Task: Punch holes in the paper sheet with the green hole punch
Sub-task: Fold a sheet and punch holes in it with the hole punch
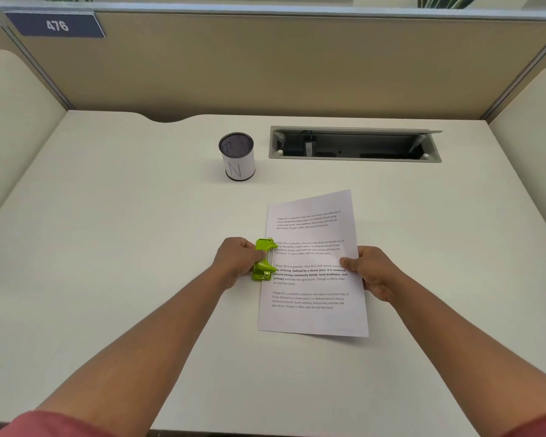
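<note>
A printed paper sheet (312, 298) lies on the white desk (108, 247), slightly right of centre, with several blocks of text. The green hole punch (264, 260) sits over the middle of the sheet's left edge. My left hand (237, 260) is wrapped around the punch from its left side. My right hand (371, 272) pinches the sheet's right edge at about the same height, thumb on top of the paper.
A mesh pen cup (237, 156) wrapped in white paper stands behind the sheet. To its right is an open cable tray (353, 143) set into the desk. Beige partition walls (265, 64) enclose the back and both sides.
</note>
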Demonstrator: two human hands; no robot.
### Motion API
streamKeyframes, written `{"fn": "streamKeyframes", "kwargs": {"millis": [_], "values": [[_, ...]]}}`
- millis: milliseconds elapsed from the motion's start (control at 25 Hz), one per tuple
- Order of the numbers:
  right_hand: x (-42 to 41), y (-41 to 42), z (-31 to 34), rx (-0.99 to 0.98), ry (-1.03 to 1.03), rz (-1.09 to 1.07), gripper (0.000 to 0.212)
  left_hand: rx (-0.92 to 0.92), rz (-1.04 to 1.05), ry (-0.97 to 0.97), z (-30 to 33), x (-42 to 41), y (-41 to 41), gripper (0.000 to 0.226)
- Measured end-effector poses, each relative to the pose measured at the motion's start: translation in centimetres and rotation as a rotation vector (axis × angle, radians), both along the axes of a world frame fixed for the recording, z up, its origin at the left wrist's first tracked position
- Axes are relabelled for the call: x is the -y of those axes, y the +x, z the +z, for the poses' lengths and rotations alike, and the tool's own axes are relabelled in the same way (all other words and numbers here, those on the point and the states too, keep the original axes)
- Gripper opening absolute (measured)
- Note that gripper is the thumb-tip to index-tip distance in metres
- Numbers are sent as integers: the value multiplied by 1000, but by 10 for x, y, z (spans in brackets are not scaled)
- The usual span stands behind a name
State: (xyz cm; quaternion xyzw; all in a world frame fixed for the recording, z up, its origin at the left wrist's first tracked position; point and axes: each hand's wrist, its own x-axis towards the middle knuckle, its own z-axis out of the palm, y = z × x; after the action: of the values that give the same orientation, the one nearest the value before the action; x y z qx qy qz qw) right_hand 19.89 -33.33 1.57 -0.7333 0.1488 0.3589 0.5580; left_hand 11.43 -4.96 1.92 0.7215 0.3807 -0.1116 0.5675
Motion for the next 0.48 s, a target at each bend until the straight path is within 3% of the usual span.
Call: {"fn": "streamKeyframes", "kwargs": {"millis": [280,480], "values": [[-1,-1,-2,-11,3,-4,16,-23,-38,7,1,-3,4,21],[-1,1,-2,-13,-3,1,17,-54,-104,60,6,-5,11,39]]}}
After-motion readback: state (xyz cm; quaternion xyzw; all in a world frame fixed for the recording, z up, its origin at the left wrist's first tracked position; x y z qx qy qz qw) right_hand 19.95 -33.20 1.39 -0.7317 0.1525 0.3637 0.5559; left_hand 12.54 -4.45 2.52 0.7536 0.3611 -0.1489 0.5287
